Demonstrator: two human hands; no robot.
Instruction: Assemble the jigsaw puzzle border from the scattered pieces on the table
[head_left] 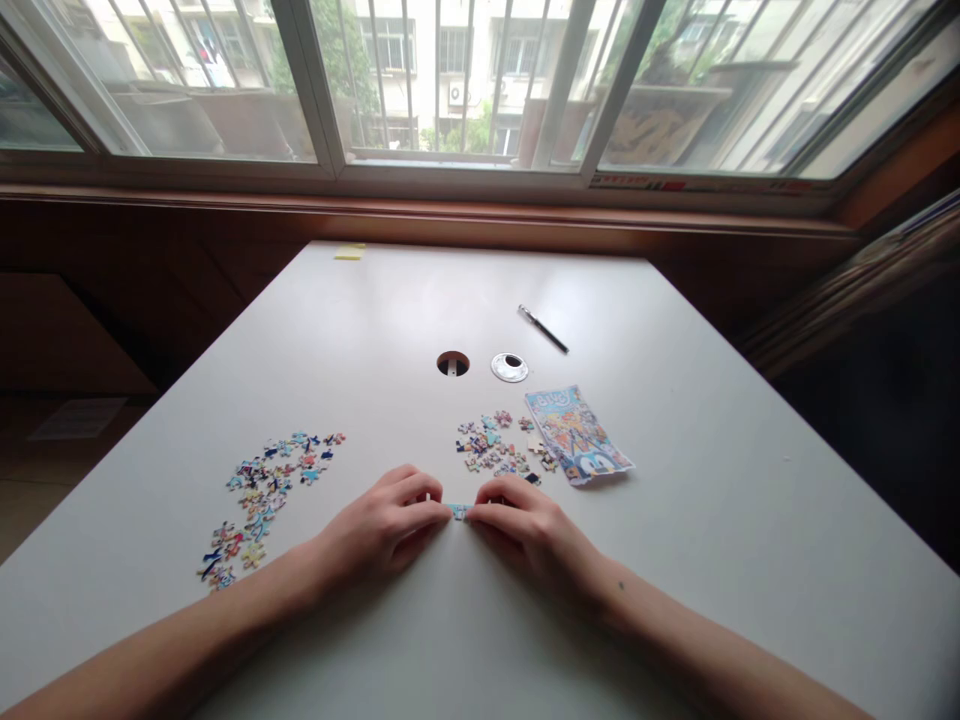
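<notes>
Between my two hands, low over the white table (420, 310), is a small light-blue jigsaw puzzle piece (459, 512); whether it is one piece or two joined I cannot tell. My left hand (390, 520) pinches its left side with thumb and fingers. On the other side my right hand (525, 520) grips it the same way. Fingertips hide most of its edges. Just beyond my right hand lies a small pile of loose puzzle pieces (491, 445). A larger spread of puzzle pieces (259, 485) lies to the left of my left hand.
A colourful picture sheet (577, 435) overlaps the right edge of the small pile. Farther back are a round cable hole (453, 364), its metal cover ring (510, 368) and a black pen (544, 330). A yellow sticky note (350, 252) is at the far edge, below the window (457, 168).
</notes>
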